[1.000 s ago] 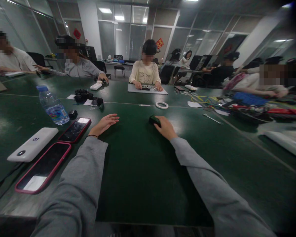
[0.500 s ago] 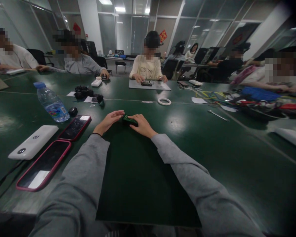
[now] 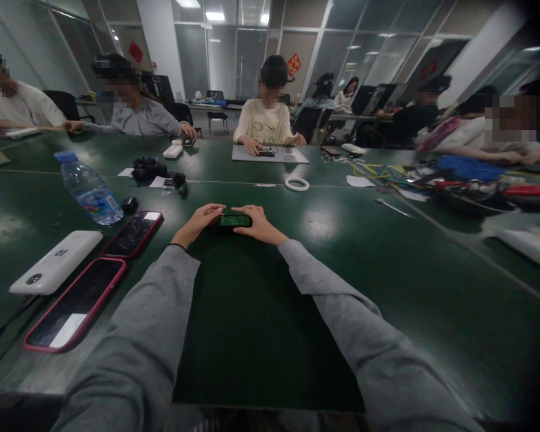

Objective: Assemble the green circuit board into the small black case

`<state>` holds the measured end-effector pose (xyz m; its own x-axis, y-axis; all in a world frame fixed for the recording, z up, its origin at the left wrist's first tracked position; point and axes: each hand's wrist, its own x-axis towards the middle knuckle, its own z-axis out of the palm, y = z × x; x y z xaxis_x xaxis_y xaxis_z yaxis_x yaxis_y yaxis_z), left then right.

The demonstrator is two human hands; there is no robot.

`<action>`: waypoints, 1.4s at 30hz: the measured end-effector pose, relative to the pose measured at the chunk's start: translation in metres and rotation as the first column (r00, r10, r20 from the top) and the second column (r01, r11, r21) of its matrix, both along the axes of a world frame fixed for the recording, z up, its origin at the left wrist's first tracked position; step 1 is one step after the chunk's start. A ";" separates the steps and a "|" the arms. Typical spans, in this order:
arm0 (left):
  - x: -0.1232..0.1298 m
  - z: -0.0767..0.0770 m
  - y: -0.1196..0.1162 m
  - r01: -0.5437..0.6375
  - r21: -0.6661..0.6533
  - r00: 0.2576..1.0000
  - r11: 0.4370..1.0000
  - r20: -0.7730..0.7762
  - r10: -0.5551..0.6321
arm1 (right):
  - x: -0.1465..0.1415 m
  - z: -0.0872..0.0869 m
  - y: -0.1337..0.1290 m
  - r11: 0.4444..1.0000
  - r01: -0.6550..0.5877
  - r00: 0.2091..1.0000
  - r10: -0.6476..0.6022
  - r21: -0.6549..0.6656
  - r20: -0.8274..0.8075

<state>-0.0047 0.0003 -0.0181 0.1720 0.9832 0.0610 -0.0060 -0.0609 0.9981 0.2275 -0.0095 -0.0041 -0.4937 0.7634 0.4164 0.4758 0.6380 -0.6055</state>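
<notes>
A small dark block with a green, circuit-board-like face [image 3: 234, 221] is between my hands, above the far end of a dark mat [image 3: 270, 336]. My right hand [image 3: 258, 223] grips its right end, thumb on the near side and fingers along the far side. At the block's left end is my left hand [image 3: 200, 223], its fingers bent together and touching the left edge.
Left of my arms lie two red-edged phones [image 3: 132, 234] [image 3: 76, 306], a white power bank [image 3: 56, 262], a water bottle [image 3: 90, 191] and a black case [image 3: 129, 204]. Beyond are a white tape ring [image 3: 297, 184], black parts [image 3: 155, 172], cables [image 3: 468, 174] and seated people.
The block has turned from slanted to nearly level, and its green face shows more. My left fingers have bent in and come to its left end. The view has shifted slightly.
</notes>
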 end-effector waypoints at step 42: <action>0.034 0.047 -0.012 0.022 0.392 0.982 0.920 -0.179 0.052 | -0.025 0.042 -0.032 0.259 -0.862 0.330 -0.368 -0.437 -0.869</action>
